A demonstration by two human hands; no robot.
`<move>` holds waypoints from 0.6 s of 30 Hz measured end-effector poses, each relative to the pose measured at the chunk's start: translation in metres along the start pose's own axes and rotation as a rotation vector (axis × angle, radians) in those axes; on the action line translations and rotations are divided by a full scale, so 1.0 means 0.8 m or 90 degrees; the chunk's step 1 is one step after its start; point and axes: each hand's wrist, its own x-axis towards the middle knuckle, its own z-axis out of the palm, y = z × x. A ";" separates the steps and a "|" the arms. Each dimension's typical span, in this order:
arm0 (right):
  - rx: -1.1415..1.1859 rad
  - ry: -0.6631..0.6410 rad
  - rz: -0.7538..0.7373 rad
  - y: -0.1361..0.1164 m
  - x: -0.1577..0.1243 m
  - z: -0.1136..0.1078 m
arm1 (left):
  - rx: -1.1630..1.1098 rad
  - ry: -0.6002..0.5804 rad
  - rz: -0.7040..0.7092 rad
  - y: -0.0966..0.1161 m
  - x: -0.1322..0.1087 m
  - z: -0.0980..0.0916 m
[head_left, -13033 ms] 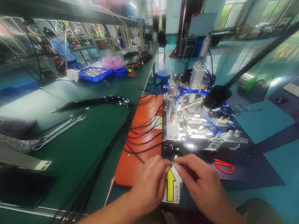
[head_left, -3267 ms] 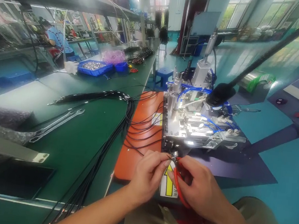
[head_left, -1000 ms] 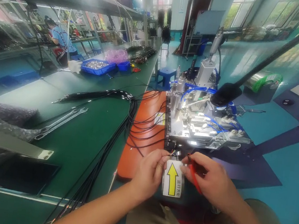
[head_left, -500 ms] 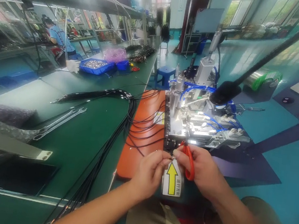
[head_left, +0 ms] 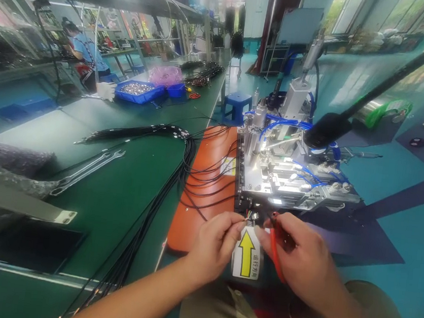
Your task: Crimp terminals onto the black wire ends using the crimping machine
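My left hand (head_left: 214,245) is closed in a pinch on the end of a thin black cable (head_left: 195,209), whose stripped coloured wires stick out just in front of a small metal machine (head_left: 282,174). My right hand (head_left: 302,261) is wrapped round red-handled scissors (head_left: 274,248), their tips close to the cable end. Between my hands, on the machine's front, is a white label with a yellow arrow (head_left: 247,252).
A bundle of black cables (head_left: 152,213) crosses the green bench (head_left: 115,204) and an orange mat (head_left: 204,189). Two wrenches (head_left: 88,170) lie at the left. Blue trays (head_left: 137,92) stand far back, near a person in blue (head_left: 80,54). A black lamp arm (head_left: 377,86) hangs over the machine.
My right hand has turned the scissors so the red handles lie down along my palm instead of looping above it. The left hand still pinches the cable end.
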 end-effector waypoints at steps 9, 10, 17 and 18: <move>-0.174 -0.037 -0.087 0.017 -0.009 0.008 | -0.016 -0.005 0.023 0.001 0.000 0.000; -0.179 -0.040 -0.089 0.016 -0.008 0.008 | -0.014 -0.006 0.029 0.001 0.000 0.000; -0.213 -0.029 -0.096 0.014 -0.006 0.012 | -0.023 -0.003 0.036 0.000 0.001 0.000; -0.213 -0.031 -0.100 0.014 -0.006 0.012 | -0.024 -0.005 0.033 0.000 0.001 0.000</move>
